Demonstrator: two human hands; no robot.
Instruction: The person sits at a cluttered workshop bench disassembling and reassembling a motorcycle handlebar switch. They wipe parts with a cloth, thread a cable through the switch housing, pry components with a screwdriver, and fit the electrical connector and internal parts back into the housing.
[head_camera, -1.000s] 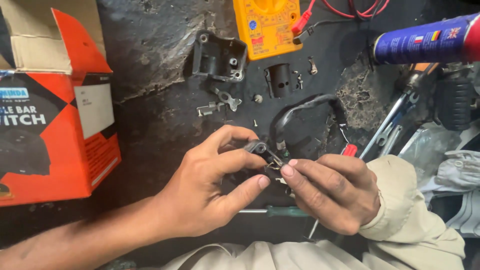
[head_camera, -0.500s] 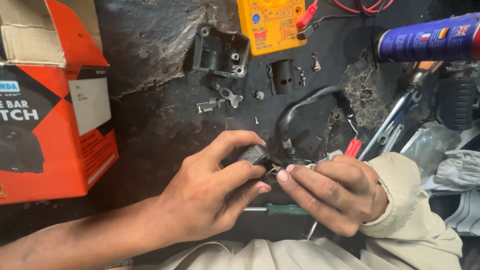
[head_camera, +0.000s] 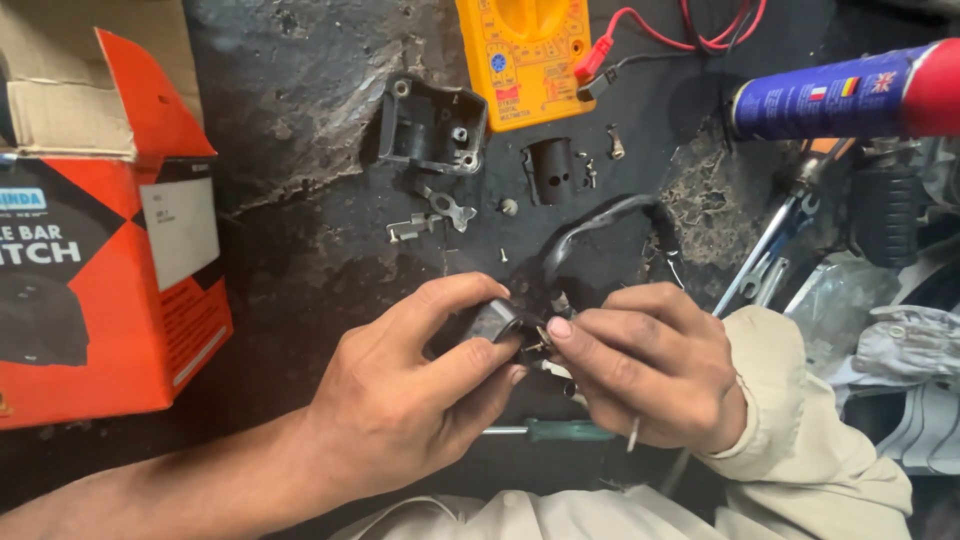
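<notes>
My left hand (head_camera: 415, 385) grips a small black switch part (head_camera: 492, 322) between thumb and fingers at the centre of the dark workbench. My right hand (head_camera: 645, 375) pinches a tiny brass metal piece (head_camera: 543, 336) against that part's right side. A black wire loop (head_camera: 600, 225) curves up from behind the two hands. A thin metal rod (head_camera: 634, 433) sticks down out of my right fist.
An orange and black cardboard box (head_camera: 100, 250) stands at left. A black plastic housing (head_camera: 430, 125), a black sleeve (head_camera: 552, 168), small metal clips and screws (head_camera: 440, 210), a yellow multimeter (head_camera: 525, 55), a blue spray can (head_camera: 840, 92), spanners (head_camera: 770, 260) and a green-handled screwdriver (head_camera: 560, 431) lie around.
Both hands have shifted slightly down and closer together. My right thumb and finger now press the brass piece against the black part. The view drifted a little.
</notes>
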